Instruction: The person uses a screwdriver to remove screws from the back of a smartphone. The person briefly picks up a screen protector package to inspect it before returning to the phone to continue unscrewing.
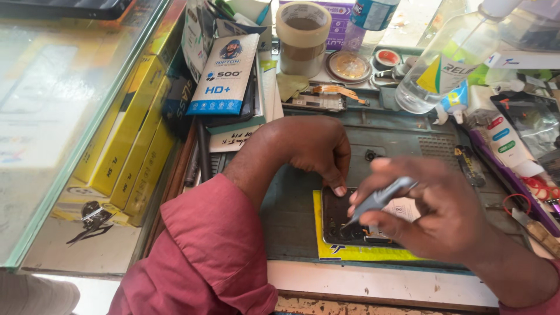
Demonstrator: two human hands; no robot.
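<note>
An opened phone (344, 224) lies back-side up on a yellow sheet (326, 252) over a grey-green work mat (291, 210). My left hand (312, 149) bends down onto the phone's top left corner, a fingertip pressing its edge. My right hand (429, 213) holds grey metal tweezers (379, 200), their tip down inside the phone's open body. Most of the phone's right side is hidden under my right hand. Both my sleeves are dark pink.
A glass counter top (52, 116) with yellow boxes (131, 140) under it fills the left. Behind the mat stand a tape roll (302, 35), a clear liquid bottle (446, 61), a screen-protector pack (224, 76), a loose phone part with orange flex cable (324, 96) and small tubes (501, 140) at right.
</note>
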